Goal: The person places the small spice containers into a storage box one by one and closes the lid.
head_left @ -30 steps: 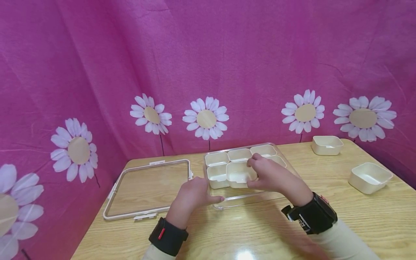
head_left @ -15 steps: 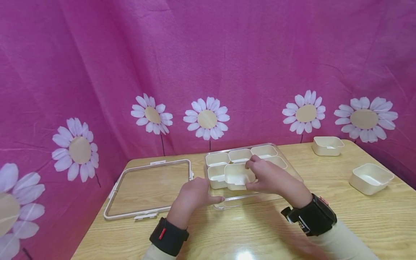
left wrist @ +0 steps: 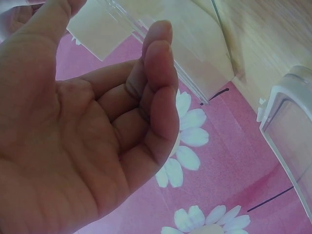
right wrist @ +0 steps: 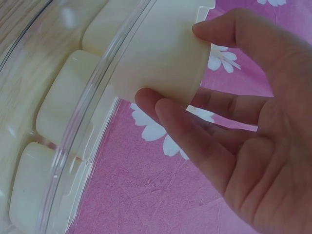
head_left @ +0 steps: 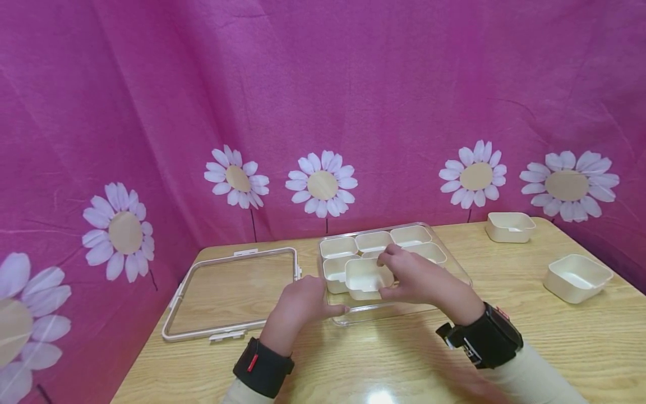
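Observation:
My right hand (head_left: 416, 272) pinches the right side of a small cream bin (head_left: 364, 278), thumb at its near side and fingers at its far side. In the right wrist view this bin (right wrist: 161, 53) overlaps the rim of a clear box (right wrist: 102, 73). The clear box (head_left: 381, 308) holds several more cream bins (head_left: 339, 247) in rows. Against its left front corner rests my left hand (head_left: 303, 303), thumb stretched along the front rim. In the left wrist view the left fingers (left wrist: 161, 112) bend loosely at the box wall, the palm bare.
To the left lies a clear lid (head_left: 232, 292) with a pale frame and clips. Two loose cream bins stand on the right, one at the back corner (head_left: 510, 227) and another nearer (head_left: 577, 278). A pink flowered cloth (head_left: 393, 84) hangs behind the wooden table (head_left: 378, 365).
The bin in my right hand has shifted slightly left and toward the near side, baring a bit of another rim behind it. My left hand has stayed put.

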`<action>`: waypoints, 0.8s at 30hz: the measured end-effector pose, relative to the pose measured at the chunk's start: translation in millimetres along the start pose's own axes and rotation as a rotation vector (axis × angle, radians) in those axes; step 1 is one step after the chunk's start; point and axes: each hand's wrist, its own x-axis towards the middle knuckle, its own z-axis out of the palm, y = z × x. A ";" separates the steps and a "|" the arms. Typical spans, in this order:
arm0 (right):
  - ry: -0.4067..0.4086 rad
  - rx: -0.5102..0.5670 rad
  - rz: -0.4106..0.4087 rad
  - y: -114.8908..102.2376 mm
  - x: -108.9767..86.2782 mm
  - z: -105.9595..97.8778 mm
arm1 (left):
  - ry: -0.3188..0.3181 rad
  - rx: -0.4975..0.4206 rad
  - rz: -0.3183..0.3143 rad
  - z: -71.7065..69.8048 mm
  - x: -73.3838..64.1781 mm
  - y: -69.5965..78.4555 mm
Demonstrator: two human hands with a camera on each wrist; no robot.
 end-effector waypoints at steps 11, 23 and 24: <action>-0.061 0.024 -0.034 -1.8 0.5 3.5 | -0.004 0.010 0.000 -1.0 -0.7 0.8; -0.088 0.040 -0.097 2.1 1.7 11.5 | -0.002 0.014 -0.002 0.1 -0.1 0.9; -0.089 0.040 -0.101 2.6 1.9 12.3 | 0.000 0.012 -0.001 -0.1 -0.3 1.1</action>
